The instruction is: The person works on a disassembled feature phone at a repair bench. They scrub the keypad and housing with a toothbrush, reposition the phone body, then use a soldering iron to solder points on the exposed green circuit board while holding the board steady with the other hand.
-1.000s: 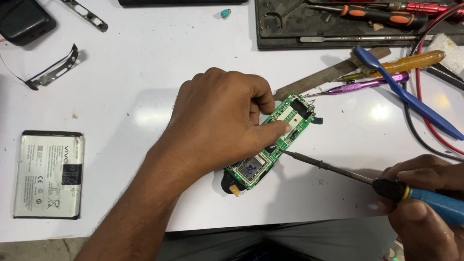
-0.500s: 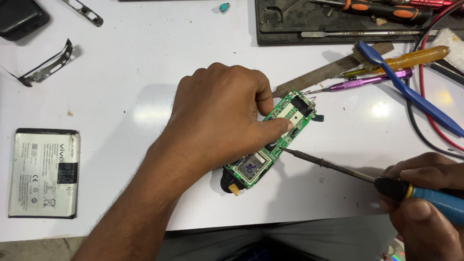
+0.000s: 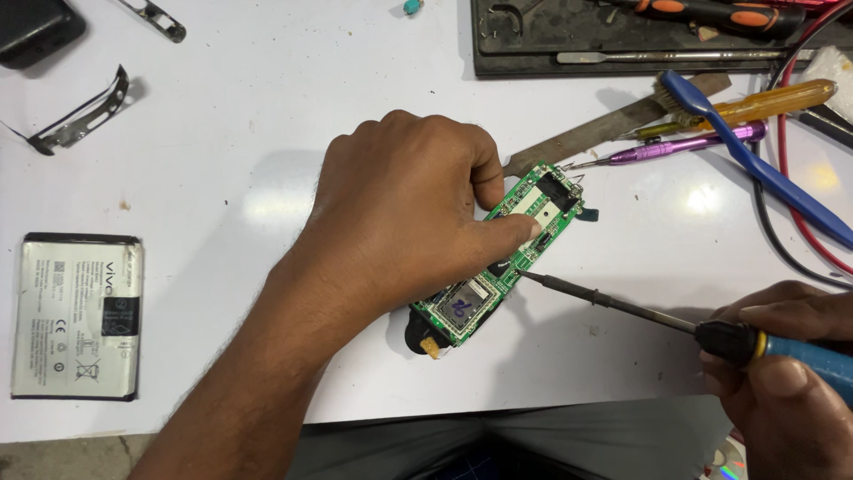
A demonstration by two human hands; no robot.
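the white worktop (image 3: 267, 133) carries everything. little has changed over the last second: the left hand (image 3: 400, 213) still lies palm-down across the green board (image 3: 498, 267), fingers pressed together, one fingertip pinning its middle. the right hand (image 3: 791, 382) keeps its fingers wrapped round the blue-handled iron (image 3: 675, 324), tip touching the board's edge. a battery (image 3: 75, 316) lies far left.

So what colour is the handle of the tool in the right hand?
Blue, with a yellow ring and black collar, on the soldering iron in the right hand; seen in the head view.
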